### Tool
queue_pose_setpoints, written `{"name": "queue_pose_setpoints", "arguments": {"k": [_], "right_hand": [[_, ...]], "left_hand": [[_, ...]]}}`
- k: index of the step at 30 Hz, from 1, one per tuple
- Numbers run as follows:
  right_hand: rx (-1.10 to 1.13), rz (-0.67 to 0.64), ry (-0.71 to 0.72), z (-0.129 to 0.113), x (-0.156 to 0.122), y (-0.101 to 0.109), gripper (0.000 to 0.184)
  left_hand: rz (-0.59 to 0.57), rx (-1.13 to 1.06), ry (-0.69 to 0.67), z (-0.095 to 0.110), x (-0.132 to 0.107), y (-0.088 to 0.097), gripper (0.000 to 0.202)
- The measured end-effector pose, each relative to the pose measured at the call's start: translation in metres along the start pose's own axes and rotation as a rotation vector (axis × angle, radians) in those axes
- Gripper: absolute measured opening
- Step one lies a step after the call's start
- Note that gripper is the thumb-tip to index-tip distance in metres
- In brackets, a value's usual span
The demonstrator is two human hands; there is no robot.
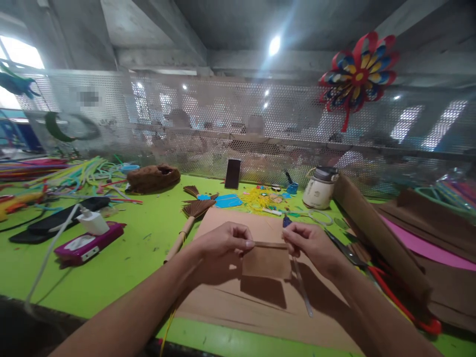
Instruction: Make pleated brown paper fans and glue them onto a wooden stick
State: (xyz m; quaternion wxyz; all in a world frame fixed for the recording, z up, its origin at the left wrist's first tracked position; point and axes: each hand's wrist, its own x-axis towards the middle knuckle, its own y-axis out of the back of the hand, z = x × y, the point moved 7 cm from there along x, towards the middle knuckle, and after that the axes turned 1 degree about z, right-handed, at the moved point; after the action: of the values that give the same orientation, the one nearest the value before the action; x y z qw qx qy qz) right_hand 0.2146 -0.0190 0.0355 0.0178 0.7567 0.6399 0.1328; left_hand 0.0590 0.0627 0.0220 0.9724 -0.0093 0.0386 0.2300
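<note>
A small piece of brown paper (266,263) with a narrow folded strip along its top edge hangs between my hands. My left hand (230,240) pinches the left end of that fold between thumb and fingers. At the other end, my right hand (308,243) is closed on the fold. A dark blue tip (286,221) shows above the right fingers and a thin pale stick (303,292) extends below them; I cannot tell whether they are one tool or whether the hand holds it. Beneath both hands lies a large brown paper sheet (230,310).
Scissors with red handles (386,287) lie on the right beside folded brown paper (386,243). Small brown brooms (191,215) rest to the left. Farther back are a phone (233,173), yellow shreds (260,199) and a white jug (320,188). A purple power strip (89,245) sits left.
</note>
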Motion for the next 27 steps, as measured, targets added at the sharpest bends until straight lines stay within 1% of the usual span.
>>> {"name": "queue_pose_setpoints", "arguments": {"k": [1, 2, 4, 6, 7, 9, 11, 12, 13, 16, 17, 18, 19, 20, 22, 25, 27], "right_hand": [[0.027, -0.029, 0.021, -0.004, -0.001, -0.003, 0.026], [0.055, -0.084, 0.033, -0.007, -0.004, -0.009, 0.028], [0.083, -0.235, 0.056, -0.015, -0.010, -0.023, 0.036], [0.059, -0.340, 0.110, -0.023, -0.016, -0.034, 0.028], [0.047, -0.353, 0.149, -0.027, -0.018, -0.036, 0.021], [0.023, -0.326, 0.211, -0.033, -0.020, -0.036, 0.013], [0.002, -0.279, 0.217, -0.035, -0.019, -0.033, 0.015], [-0.014, -0.269, 0.196, -0.034, -0.019, -0.033, 0.018], [-0.036, -0.278, 0.163, -0.033, -0.018, -0.034, 0.020], [-0.127, -0.404, 0.043, -0.025, -0.020, -0.045, 0.023], [-0.179, -0.443, 0.019, -0.022, -0.021, -0.049, 0.023], [-0.235, -0.463, 0.007, -0.018, -0.021, -0.052, 0.022], [-0.281, -0.462, -0.002, -0.014, -0.021, -0.055, 0.020], [-0.310, -0.444, -0.012, -0.009, -0.020, -0.056, 0.020], [-0.318, -0.365, -0.046, 0.003, -0.018, -0.057, 0.018], [-0.325, -0.245, -0.077, 0.020, -0.015, -0.054, 0.015], [-0.389, -0.223, -0.042, 0.024, -0.013, -0.054, 0.014]], "left_hand": [[-0.008, -0.044, 0.003, 0.000, -0.001, -0.002, 0.022], [-0.017, -0.085, 0.006, 0.001, -0.001, -0.004, 0.023], [-0.045, -0.143, 0.018, 0.000, -0.002, -0.009, 0.022], [-0.094, -0.177, 0.045, -0.002, -0.003, -0.017, 0.020], [-0.135, -0.196, 0.064, -0.005, -0.005, -0.023, 0.019], [-0.246, -0.229, 0.113, -0.012, -0.008, -0.038, 0.019], [-0.323, -0.263, 0.160, -0.019, -0.013, -0.052, 0.020], [-0.318, -0.279, 0.169, -0.021, -0.013, -0.054, 0.019], [-0.271, -0.298, 0.162, -0.022, -0.012, -0.053, 0.018], [-0.041, -0.295, 0.071, -0.017, -0.007, -0.036, 0.016], [0.026, -0.267, 0.049, -0.014, -0.006, -0.030, 0.018], [0.068, -0.225, 0.044, -0.013, -0.005, -0.025, 0.020], [0.071, -0.167, 0.055, -0.012, -0.004, -0.024, 0.023], [0.039, -0.105, 0.090, -0.013, -0.005, -0.026, 0.026], [0.030, 0.008, 0.103, -0.014, -0.007, -0.029, 0.028], [0.079, 0.264, 0.111, -0.015, -0.012, -0.030, 0.023], [0.101, 0.423, 0.096, -0.013, -0.014, -0.028, 0.019]]}}
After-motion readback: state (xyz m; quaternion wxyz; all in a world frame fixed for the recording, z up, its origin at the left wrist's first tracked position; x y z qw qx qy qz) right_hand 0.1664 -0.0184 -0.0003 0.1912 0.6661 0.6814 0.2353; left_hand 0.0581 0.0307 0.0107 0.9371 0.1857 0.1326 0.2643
